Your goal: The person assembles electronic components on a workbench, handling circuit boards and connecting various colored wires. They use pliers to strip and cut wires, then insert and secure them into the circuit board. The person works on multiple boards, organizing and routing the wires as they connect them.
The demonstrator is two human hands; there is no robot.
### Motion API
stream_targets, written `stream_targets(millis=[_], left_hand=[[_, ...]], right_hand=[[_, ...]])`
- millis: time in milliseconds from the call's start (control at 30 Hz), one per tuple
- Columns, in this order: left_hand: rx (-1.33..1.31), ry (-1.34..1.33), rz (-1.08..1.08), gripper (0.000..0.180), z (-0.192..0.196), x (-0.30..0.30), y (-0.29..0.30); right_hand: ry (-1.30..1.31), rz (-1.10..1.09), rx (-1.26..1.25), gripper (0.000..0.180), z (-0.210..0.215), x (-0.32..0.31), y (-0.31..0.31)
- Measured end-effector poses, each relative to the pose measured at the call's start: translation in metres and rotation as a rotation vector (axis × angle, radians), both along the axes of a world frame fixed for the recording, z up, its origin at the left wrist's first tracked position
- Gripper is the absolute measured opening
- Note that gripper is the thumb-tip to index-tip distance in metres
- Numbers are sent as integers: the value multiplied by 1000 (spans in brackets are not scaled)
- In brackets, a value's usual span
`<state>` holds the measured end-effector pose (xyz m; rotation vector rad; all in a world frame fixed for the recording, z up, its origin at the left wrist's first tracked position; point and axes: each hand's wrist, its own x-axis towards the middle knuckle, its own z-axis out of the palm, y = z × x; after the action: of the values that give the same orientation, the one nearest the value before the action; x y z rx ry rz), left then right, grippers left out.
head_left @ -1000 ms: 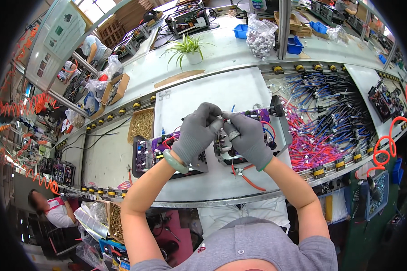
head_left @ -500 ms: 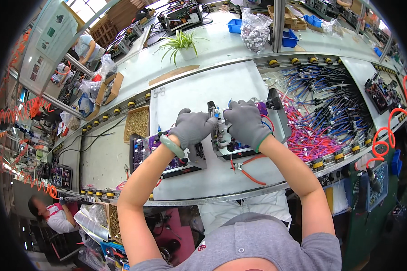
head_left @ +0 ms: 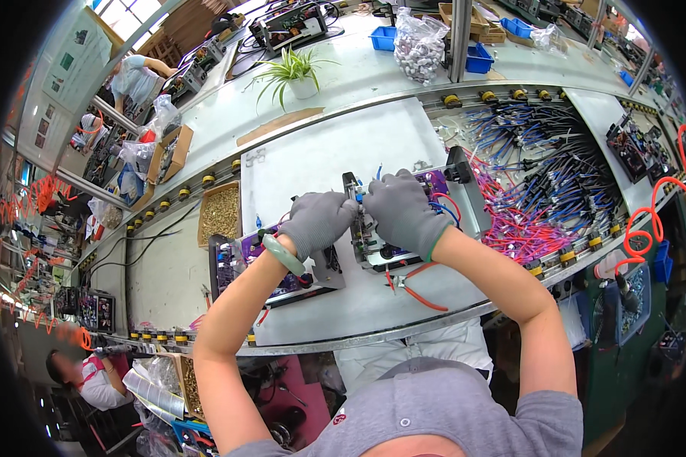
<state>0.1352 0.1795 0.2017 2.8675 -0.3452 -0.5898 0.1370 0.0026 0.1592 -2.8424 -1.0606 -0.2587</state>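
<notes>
Probably stiff but fragile, the circuit unit [head_left: 436, 181] wants edge holds; left hand [head_left: 318, 218] and right hand [head_left: 404, 212] sit at one end, fingers' grasp unclear.

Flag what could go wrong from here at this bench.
1. The bracelet on the left wrist sits right by the left circuit board; it might snag or knock a part.
2. The red-handled pliers lie loose close to the near edge of the right circuit board, where both hands are; they could get bumped into it.
3. The loose cable pile beside that board could tangle.
</notes>
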Motion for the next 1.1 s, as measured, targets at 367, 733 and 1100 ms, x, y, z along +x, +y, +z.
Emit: stream_targets(millis=[367, 733, 1100], left_hand=[[11, -24, -17, 52, -1, -1, 4], [-58, -86, 6, 46, -13, 0, 3], [-19, -379, 13, 34, -17, -17, 1]], right_hand=[[-4, -48, 164, 10, -6, 2, -8], [101, -11, -39, 7, -8, 10, 7], [-52, 36, 583, 25, 8, -12, -24]])
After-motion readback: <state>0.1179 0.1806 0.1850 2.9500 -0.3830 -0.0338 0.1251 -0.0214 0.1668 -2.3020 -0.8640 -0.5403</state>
